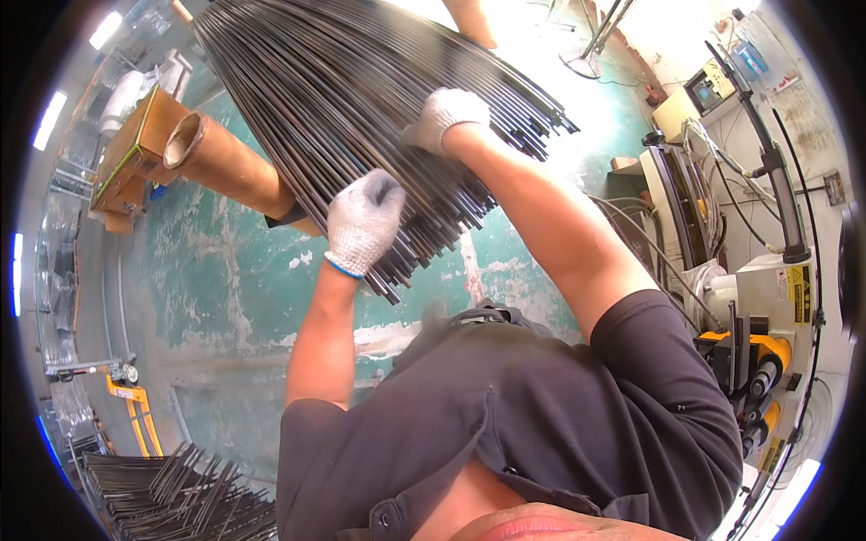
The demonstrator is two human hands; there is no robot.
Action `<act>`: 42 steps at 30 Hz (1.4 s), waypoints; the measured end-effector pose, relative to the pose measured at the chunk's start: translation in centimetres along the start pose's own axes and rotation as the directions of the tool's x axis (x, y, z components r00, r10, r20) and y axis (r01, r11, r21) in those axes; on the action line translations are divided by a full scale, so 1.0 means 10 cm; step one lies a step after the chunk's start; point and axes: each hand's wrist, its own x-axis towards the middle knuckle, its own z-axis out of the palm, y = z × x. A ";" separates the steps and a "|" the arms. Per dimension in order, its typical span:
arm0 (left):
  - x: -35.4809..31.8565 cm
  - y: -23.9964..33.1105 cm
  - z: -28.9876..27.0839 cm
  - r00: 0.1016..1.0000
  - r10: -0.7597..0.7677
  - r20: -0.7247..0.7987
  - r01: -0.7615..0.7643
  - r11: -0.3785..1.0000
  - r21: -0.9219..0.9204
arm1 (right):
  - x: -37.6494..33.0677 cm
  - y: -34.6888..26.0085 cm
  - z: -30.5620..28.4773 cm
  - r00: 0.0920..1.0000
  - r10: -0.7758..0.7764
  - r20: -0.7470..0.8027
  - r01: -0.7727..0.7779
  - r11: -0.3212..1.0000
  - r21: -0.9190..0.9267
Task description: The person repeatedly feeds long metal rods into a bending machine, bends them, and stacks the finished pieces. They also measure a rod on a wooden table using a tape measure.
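Note:
A wide bundle of long thin black rods (334, 108) fans out before me, its near ends stepped and uneven. My left hand (365, 221), in a white knit glove with a blue cuff edge, is curled closed over the near left ends. What lies inside its fingers is hidden. Farther right and away, my right hand (448, 119), also in a white glove, bends its fingers down around rods on the right part of the bundle, thumb toward the left. Rods just below that hand are smeared by motion.
A thick brown cardboard tube (225, 162) reaches under the bundle from the left, near a brown box (135, 153). More black rods (180, 496) lie at lower left beside a yellow frame (135, 410). Machinery (767, 298) with cables stands at right. The green floor (207, 298) is worn.

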 end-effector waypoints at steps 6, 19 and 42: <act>0.22 -0.08 0.14 0.936 0.317 -0.151 -0.287 0.938 0.193 | 0.05 0.13 -0.13 0.993 -0.013 0.116 0.011 1.000 0.023; 0.34 -0.08 0.15 0.954 0.164 -0.253 -0.207 0.966 -0.153 | 0.57 0.80 -0.30 0.992 -0.052 0.111 0.068 0.987 -0.144; 0.44 -0.27 0.00 0.976 -0.153 0.153 0.216 0.725 -0.655 | 0.02 1.13 -0.22 0.934 -0.212 0.287 -0.106 0.603 0.791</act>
